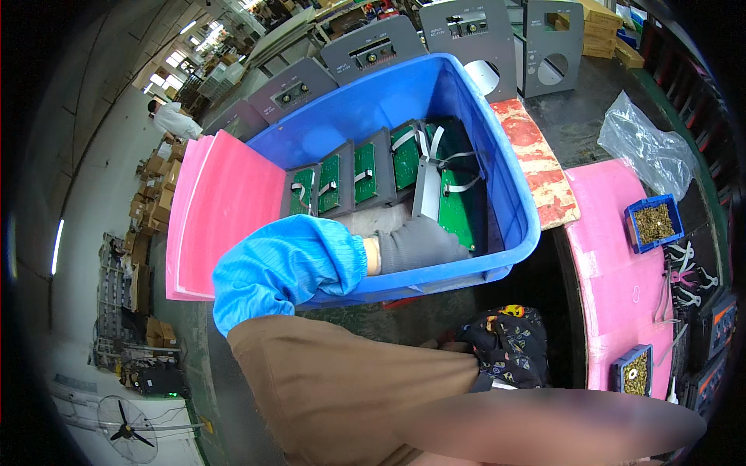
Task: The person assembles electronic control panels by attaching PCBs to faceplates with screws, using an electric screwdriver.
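Note:
My left hand (423, 245), in a dark grey glove below a blue sleeve cover, reaches over the near rim into a blue plastic bin (497, 272). Its fingers close at the near edge of a grey-framed panel with a green circuit board (456, 221); the bin rim and the panel partly hide the fingertips. This panel stands tilted at the right end, with white ribbon cables on it. Several similar green-board panels (364, 172) stand in a row to its left. Pink foam sheets (225, 210) lean inside the bin's left end. My right hand is out of view.
Grey metal panels with cut-outs (466, 39) stand behind the bin. Right of it, pink foam (622, 287) covers a bench holding two blue trays of brass-coloured small parts (654, 224), pliers (684, 279) and a clear plastic bag (645, 144). A person (172, 120) is far left, near cardboard boxes.

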`<state>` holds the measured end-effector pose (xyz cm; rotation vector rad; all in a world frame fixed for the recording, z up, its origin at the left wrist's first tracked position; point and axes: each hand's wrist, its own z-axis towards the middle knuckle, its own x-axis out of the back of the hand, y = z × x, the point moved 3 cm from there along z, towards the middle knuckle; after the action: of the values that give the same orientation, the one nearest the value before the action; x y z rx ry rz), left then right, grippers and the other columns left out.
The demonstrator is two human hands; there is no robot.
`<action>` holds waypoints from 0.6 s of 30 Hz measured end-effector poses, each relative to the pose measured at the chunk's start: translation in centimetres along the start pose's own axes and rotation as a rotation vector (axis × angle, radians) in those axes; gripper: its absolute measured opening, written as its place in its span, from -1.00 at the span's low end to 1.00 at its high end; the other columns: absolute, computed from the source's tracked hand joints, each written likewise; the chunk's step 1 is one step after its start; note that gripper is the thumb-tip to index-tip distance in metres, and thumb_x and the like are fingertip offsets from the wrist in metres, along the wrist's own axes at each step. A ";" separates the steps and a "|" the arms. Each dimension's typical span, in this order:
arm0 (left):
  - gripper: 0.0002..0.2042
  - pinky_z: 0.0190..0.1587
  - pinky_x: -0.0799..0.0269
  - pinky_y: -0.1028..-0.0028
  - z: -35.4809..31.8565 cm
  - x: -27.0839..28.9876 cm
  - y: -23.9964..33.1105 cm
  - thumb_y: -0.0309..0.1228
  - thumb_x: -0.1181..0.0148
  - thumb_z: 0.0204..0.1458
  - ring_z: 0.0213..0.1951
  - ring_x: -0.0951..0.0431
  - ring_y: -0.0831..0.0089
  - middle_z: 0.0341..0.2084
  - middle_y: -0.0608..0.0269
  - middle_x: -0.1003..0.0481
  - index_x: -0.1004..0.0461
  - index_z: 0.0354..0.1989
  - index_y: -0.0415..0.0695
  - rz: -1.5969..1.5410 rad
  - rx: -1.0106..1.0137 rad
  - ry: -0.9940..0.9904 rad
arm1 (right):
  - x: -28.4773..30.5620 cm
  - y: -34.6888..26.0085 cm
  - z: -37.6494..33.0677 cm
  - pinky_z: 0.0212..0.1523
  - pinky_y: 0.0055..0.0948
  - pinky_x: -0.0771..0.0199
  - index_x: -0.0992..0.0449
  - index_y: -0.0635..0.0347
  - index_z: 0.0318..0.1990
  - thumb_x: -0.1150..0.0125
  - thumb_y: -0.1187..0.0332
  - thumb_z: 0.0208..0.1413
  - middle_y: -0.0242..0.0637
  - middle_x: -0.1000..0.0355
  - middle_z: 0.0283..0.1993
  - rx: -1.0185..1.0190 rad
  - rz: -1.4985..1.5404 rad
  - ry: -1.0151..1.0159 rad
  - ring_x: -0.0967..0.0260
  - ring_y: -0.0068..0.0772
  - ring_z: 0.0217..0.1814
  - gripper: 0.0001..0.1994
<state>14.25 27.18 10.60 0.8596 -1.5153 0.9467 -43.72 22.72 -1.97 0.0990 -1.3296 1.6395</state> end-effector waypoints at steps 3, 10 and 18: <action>-0.87 -0.50 -0.48 0.21 0.8 -1.5 -0.1 -0.36 0.00 0.02 -0.46 -0.60 0.14 -0.54 0.14 -0.49 -0.45 -0.35 -0.10 -0.165 -0.031 -0.254 | -0.6 0.7 0.4 0.05 -0.39 -0.37 -0.31 0.35 0.17 0.03 0.33 0.27 -0.01 -0.35 0.08 0.011 0.011 -0.001 -0.33 -0.23 0.02 -0.62; -0.79 -0.31 -0.51 0.38 0.5 0.7 -2.9 -0.32 -0.07 0.11 -0.38 -0.59 0.23 -0.32 0.20 -0.57 -0.52 -0.11 0.01 -0.600 0.207 0.132 | -1.3 -2.6 0.4 0.02 -0.42 -0.38 -0.30 0.32 0.19 0.05 0.34 0.29 -0.04 -0.35 0.07 0.023 0.022 -0.002 -0.34 -0.29 -0.03 -0.62; -0.64 -0.41 -0.54 0.29 -3.1 -4.0 -9.0 -0.23 0.03 0.21 -0.46 -0.55 0.31 -0.41 0.06 -0.47 -0.38 -0.18 -0.39 -1.465 0.947 -0.095 | 0.7 1.5 1.6 0.04 -0.41 -0.37 -0.31 0.33 0.17 0.04 0.35 0.28 -0.02 -0.35 0.08 -0.043 0.209 0.012 -0.33 -0.26 0.00 -0.64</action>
<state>24.15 26.32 7.87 2.2152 -0.0856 0.3863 -45.97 22.02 -1.95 -0.0779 -1.4028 1.7811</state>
